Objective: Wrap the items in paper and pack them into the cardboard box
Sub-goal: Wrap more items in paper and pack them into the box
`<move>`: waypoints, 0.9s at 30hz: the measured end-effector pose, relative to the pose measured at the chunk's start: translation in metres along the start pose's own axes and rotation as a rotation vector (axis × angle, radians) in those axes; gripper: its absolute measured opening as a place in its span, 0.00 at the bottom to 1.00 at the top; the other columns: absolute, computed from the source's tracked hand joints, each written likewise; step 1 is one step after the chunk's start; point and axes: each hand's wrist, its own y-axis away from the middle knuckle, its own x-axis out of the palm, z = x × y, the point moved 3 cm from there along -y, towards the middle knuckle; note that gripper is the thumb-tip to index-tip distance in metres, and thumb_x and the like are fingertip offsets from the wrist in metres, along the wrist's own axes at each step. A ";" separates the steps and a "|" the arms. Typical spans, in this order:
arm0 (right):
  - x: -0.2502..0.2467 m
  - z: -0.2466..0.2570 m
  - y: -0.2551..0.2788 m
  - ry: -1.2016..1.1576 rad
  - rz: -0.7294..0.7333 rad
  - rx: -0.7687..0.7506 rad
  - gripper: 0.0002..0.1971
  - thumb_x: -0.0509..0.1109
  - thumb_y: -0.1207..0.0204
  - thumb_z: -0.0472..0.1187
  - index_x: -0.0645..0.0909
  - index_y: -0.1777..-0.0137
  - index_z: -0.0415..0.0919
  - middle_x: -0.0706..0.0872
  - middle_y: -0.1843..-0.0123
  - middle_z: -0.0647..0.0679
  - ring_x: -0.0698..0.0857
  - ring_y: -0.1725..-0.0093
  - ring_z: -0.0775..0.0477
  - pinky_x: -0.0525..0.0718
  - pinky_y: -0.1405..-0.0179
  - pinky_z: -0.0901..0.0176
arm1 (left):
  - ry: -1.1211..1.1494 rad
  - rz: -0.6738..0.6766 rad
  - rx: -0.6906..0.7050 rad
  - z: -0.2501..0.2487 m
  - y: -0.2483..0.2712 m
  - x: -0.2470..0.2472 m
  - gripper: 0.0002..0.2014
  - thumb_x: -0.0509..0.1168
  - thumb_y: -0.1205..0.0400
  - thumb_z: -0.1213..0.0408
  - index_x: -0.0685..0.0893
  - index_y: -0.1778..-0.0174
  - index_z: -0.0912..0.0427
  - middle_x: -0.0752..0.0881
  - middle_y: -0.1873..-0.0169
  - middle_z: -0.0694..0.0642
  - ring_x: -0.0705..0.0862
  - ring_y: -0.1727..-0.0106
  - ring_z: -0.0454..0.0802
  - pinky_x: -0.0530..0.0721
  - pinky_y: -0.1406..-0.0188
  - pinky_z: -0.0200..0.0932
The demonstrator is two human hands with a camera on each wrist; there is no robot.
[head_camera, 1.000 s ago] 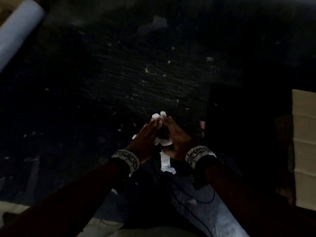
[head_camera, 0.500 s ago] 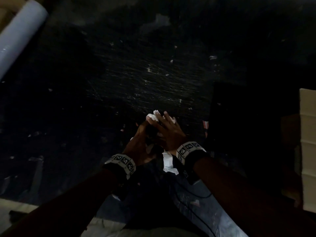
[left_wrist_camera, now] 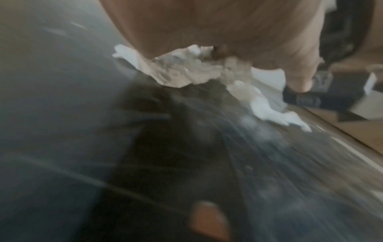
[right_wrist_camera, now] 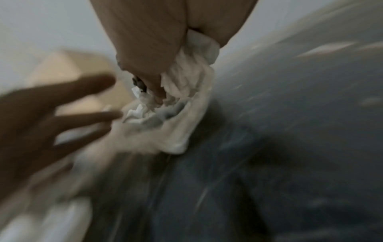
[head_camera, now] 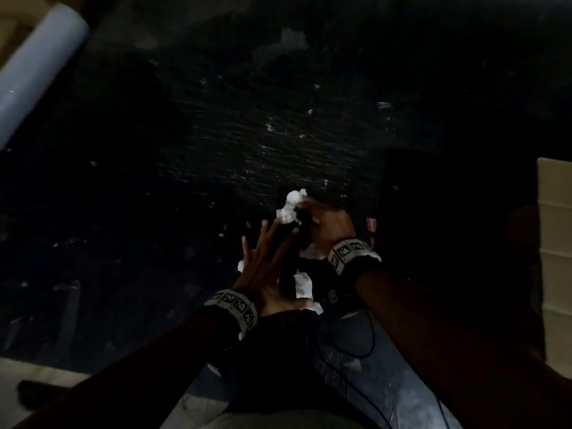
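Note:
A crumpled white paper bundle [head_camera: 290, 207] sits above the dark work surface [head_camera: 216, 150]. My right hand [head_camera: 312, 215] grips the bundle [right_wrist_camera: 186, 98] from the right, fingers curled into the folds. What the paper wraps is almost wholly hidden; only a dark speck [right_wrist_camera: 139, 85] shows. My left hand [head_camera: 268, 235] is just left of the bundle, fingers straight and spread, holding nothing. In the left wrist view the paper [left_wrist_camera: 186, 72] hangs just under the palm. A cardboard box [head_camera: 554, 243] stands at the far right edge.
A pale roll [head_camera: 34, 72] lies at the upper left corner. Loose white paper [head_camera: 303, 284] lies between my wrists, near a black cable [head_camera: 368, 339]. Small scraps dot the surface.
My left hand has come off the bundle and spread its fingers to the left. My right hand keeps hold of the paper and has shifted slightly right and forward.

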 end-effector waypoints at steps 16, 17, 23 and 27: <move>-0.049 -0.028 0.074 -0.100 -0.345 0.072 0.16 0.70 0.19 0.43 0.84 0.33 0.51 0.86 0.32 0.50 0.86 0.36 0.46 0.83 0.34 0.53 | 0.078 0.077 0.250 0.016 -0.033 0.020 0.28 0.56 0.16 0.50 0.74 0.19 0.51 0.59 0.14 0.52 0.54 0.13 0.50 0.51 0.13 0.48; -0.049 -0.027 0.078 -0.100 -0.351 0.070 0.16 0.70 0.20 0.42 0.84 0.33 0.51 0.86 0.33 0.49 0.86 0.36 0.45 0.83 0.35 0.52 | 0.131 0.065 0.265 0.019 -0.032 0.020 0.30 0.54 0.19 0.46 0.78 0.22 0.52 0.61 0.15 0.52 0.55 0.13 0.50 0.51 0.13 0.45; -0.046 -0.030 0.091 -0.124 -0.419 0.007 0.15 0.73 0.22 0.39 0.86 0.36 0.48 0.84 0.30 0.49 0.83 0.32 0.50 0.73 0.31 0.75 | 0.251 -0.237 0.287 0.022 -0.029 0.001 0.22 0.64 0.16 0.54 0.85 0.29 0.60 0.73 0.20 0.61 0.66 0.16 0.59 0.49 0.14 0.36; -0.049 -0.031 0.101 -0.001 -0.427 -0.054 0.20 0.74 0.25 0.35 0.85 0.34 0.48 0.83 0.29 0.49 0.82 0.31 0.52 0.74 0.33 0.73 | 0.284 -0.161 0.361 0.000 -0.045 0.006 0.22 0.70 0.17 0.60 0.83 0.26 0.54 0.65 0.16 0.57 0.57 0.12 0.56 0.53 0.14 0.65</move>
